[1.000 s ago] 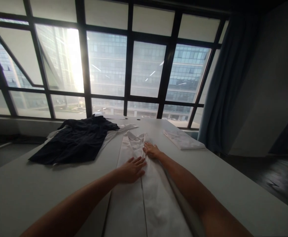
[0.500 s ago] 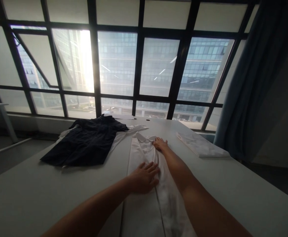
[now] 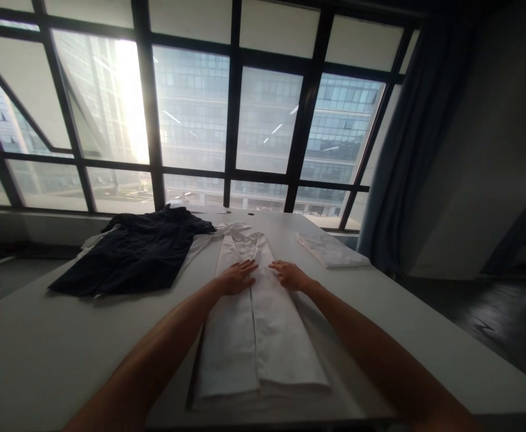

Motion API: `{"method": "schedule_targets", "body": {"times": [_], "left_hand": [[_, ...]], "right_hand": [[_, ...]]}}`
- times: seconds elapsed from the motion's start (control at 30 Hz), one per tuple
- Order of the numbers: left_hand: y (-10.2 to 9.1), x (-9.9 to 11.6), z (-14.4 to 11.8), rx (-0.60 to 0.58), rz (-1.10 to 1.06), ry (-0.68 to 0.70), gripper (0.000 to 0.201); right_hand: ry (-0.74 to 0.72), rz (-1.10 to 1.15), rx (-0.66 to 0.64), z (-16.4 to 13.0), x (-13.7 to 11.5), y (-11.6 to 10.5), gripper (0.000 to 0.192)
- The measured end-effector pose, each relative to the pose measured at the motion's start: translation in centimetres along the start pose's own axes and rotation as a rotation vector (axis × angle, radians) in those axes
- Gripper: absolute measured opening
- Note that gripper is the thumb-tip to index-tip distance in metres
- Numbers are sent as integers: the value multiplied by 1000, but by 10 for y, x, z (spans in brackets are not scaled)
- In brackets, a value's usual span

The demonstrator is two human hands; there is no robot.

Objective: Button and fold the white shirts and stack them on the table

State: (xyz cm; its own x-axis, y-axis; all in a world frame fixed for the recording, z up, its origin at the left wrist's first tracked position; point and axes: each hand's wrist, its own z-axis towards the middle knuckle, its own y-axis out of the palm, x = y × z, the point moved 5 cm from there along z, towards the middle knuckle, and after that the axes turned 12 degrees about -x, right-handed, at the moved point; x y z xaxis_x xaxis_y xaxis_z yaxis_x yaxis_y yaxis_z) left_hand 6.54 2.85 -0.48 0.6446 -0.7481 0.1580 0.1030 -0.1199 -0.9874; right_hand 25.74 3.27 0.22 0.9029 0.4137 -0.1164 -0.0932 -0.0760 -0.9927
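A white shirt (image 3: 231,336) lies lengthwise in front of me, its sides folded in so that two edges meet along a dark line down the middle. Its collar end points toward the window. On the upper left half of the cloth rests my left hand (image 3: 237,277), open and flat, fingers spread. Opposite it, my right hand (image 3: 290,275) touches the upper right half, open, with its fingertips on the fabric. Neither hand grips anything.
The white table (image 3: 123,348) carries a dark navy shirt (image 3: 132,252) on top of white cloth at the left. A folded white garment (image 3: 332,249) lies at the back right. Beyond stand a large framed window (image 3: 191,114) and a blue curtain (image 3: 393,180).
My right hand has come down from the collar toward me, and my left hand has gone forward up the shirt. The right side now lies folded in. The view has turned right.
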Motion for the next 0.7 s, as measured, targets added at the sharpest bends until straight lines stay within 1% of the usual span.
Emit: {"method": "schedule_targets", "body": {"times": [0.07, 0.1, 0.13, 0.2, 0.27, 0.33, 0.4, 0.47, 0.5, 0.57, 0.6, 0.63, 0.7], "left_hand": [[-14, -1, -7, 147, 46, -59, 48], [-19, -1, -15, 196, 62, -78, 42], [-23, -3, -25, 216, 66, -91, 37], [-25, -9, -49, 177, 36, -101, 26], [-26, -19, -77, 143, -31, -82, 22], [-27, -26, -102, 82, -124, 18, 22], [-27, -30, -118, -29, -226, 123, 27], [-25, -32, -127, -122, -305, 179, 35], [-25, -33, -128, -136, -327, 191, 37], [-25, -34, -128, -99, -347, 199, 38], [-25, -34, -127, -68, -349, 199, 39], [-24, -33, -125, -42, -351, 196, 40], [-21, -31, -121, -16, -360, 191, 40]], "right_hand": [[-50, 24, 11, -24, 2, 0, 57], [-72, 51, 5, -32, 4, 0, 58], [-93, 82, -8, -39, 5, -1, 59], [-129, 139, -45, -46, 7, -3, 58], [-160, 180, -75, -48, 7, -7, 56], [-180, 217, -106, -49, 6, -10, 53], [-182, 258, -161, -50, 6, -11, 56], [-159, 293, -240, -53, 8, -10, 65], [-144, 304, -278, -55, 8, -9, 70], [-128, 308, -332, -59, 8, -9, 79], [-134, 306, -344, -61, 6, -10, 81], [-152, 308, -344, -62, 3, -12, 78], [-223, 332, -317, -65, -7, -18, 61]]}}
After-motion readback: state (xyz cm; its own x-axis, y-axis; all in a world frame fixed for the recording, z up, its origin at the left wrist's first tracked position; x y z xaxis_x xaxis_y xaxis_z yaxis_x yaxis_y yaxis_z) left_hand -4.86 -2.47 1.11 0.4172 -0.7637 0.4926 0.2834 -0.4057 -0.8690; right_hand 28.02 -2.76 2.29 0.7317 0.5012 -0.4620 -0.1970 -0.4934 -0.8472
